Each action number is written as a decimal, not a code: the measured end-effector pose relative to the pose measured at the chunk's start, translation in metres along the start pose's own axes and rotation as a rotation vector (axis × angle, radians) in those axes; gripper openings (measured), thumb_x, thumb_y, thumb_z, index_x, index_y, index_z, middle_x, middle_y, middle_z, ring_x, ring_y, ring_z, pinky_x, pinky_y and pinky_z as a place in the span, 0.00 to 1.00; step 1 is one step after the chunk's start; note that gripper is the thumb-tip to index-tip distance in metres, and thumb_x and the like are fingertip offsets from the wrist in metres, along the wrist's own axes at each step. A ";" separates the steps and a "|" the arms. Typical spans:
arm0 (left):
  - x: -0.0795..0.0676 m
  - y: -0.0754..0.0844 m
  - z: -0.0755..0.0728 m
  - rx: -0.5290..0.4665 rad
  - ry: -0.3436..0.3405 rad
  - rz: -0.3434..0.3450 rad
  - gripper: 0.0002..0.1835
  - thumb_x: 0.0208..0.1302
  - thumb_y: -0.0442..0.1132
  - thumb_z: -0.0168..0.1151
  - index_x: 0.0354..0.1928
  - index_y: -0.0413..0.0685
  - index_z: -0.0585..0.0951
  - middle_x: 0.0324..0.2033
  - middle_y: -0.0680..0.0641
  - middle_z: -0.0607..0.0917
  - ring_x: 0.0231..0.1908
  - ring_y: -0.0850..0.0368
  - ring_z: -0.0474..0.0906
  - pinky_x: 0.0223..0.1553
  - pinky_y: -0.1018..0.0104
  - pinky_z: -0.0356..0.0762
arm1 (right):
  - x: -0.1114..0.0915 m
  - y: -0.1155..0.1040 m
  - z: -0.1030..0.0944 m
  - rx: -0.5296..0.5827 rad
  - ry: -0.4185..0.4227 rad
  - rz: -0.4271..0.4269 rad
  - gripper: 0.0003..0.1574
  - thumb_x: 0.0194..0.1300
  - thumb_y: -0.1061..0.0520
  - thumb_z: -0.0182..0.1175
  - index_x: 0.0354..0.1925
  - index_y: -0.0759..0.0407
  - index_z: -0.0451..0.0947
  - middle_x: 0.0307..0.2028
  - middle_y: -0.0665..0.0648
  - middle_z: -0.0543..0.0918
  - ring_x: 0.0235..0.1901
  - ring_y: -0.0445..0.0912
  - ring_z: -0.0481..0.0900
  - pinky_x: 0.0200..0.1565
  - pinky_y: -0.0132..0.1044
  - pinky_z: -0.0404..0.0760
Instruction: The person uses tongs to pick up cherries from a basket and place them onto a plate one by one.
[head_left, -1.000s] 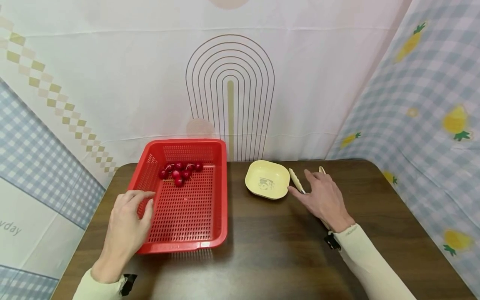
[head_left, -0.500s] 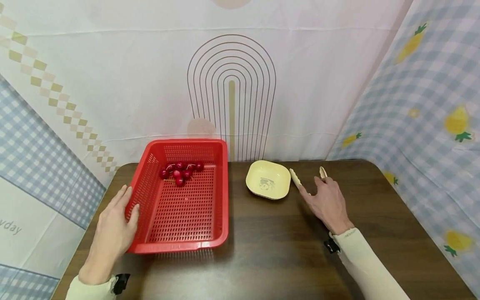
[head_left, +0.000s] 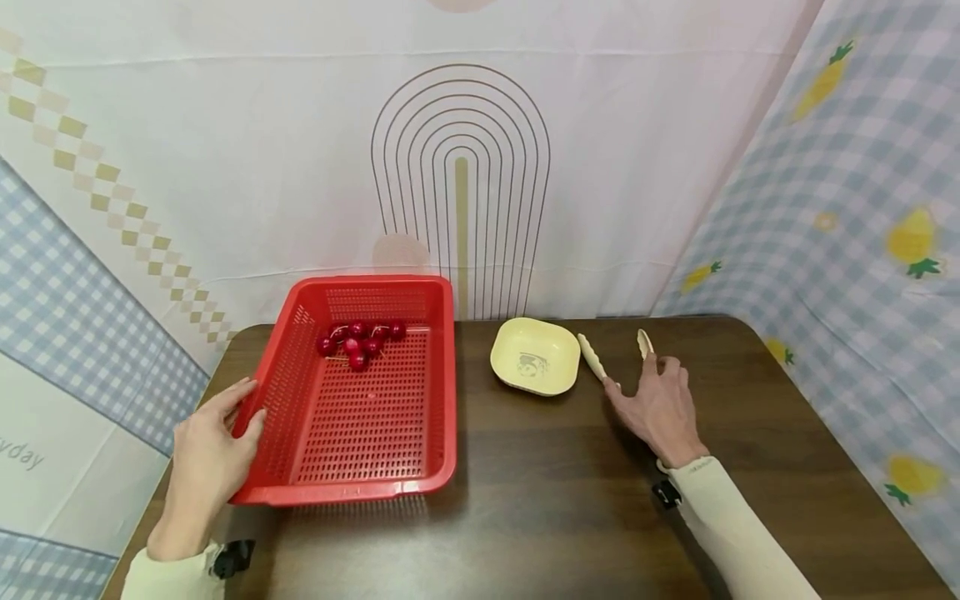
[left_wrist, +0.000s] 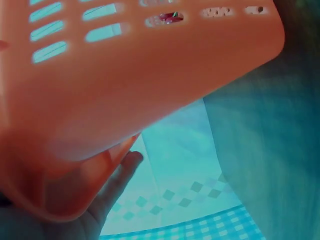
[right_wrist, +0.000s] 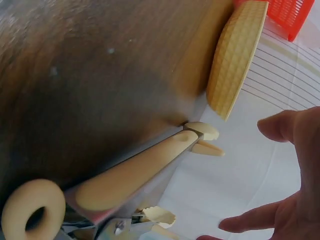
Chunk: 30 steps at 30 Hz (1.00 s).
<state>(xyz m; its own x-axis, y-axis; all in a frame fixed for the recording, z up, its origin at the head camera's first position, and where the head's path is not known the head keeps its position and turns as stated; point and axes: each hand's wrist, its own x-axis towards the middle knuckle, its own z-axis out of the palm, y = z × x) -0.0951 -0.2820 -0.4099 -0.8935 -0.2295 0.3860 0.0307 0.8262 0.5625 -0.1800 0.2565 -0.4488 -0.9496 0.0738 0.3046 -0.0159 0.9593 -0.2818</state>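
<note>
My left hand (head_left: 206,454) grips the left rim of a red perforated basket (head_left: 450,392), thumb toward the inside and fingers along the outside. The left wrist view shows the basket's slotted wall (left_wrist: 150,85) close up, with one finger reaching past its rim. Several dark red cherries (head_left: 358,346) with stems lie toward the back of the basket. My right hand (head_left: 660,408) is over a pair of cream-handled tongs (head_left: 590,354), thumb and fingers spread apart above the two arms. In the right wrist view the tongs (right_wrist: 135,170) lie spread, beside the hand.
A pale yellow square dish (head_left: 555,350) with a printed picture stands between basket and tongs. All of it rests on a dark wooden table (head_left: 525,517). A white patterned cloth (head_left: 637,167) hangs behind, and a blue checked cloth (head_left: 847,350) at the right.
My left hand has moved left and down from over the basket to its left rim. The right hand has shifted slightly right over the tongs. Basket, cherries and dish stay put.
</note>
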 end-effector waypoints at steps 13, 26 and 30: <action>0.000 -0.005 0.003 -0.050 0.034 -0.081 0.21 0.61 0.28 0.67 0.57 0.33 0.83 0.54 0.32 0.83 0.46 0.33 0.86 0.57 0.51 0.71 | 0.003 0.005 -0.001 0.000 0.007 0.003 0.25 0.73 0.51 0.53 0.20 0.61 0.73 0.24 0.65 0.77 0.26 0.63 0.78 0.27 0.58 0.78; 0.002 -0.005 0.005 -0.031 0.077 -0.044 0.21 0.58 0.28 0.70 0.55 0.33 0.85 0.50 0.35 0.84 0.44 0.35 0.88 0.39 0.82 0.66 | -0.011 0.003 0.010 -0.083 -0.129 0.095 0.68 0.57 0.26 0.67 0.65 0.84 0.62 0.49 0.83 0.69 0.44 0.73 0.73 0.38 0.64 0.79; 0.002 -0.004 0.007 -0.042 0.074 -0.047 0.20 0.59 0.28 0.69 0.55 0.33 0.85 0.51 0.35 0.84 0.44 0.35 0.88 0.38 0.83 0.66 | -0.015 0.004 0.014 -0.070 -0.154 0.144 0.65 0.58 0.30 0.69 0.62 0.86 0.60 0.47 0.84 0.69 0.46 0.74 0.73 0.40 0.65 0.80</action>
<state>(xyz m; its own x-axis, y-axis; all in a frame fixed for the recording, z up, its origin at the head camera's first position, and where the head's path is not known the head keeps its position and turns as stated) -0.1005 -0.2825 -0.4163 -0.8587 -0.3066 0.4107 0.0096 0.7916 0.6110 -0.1698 0.2559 -0.4672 -0.9771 0.1744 0.1220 0.1403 0.9589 -0.2468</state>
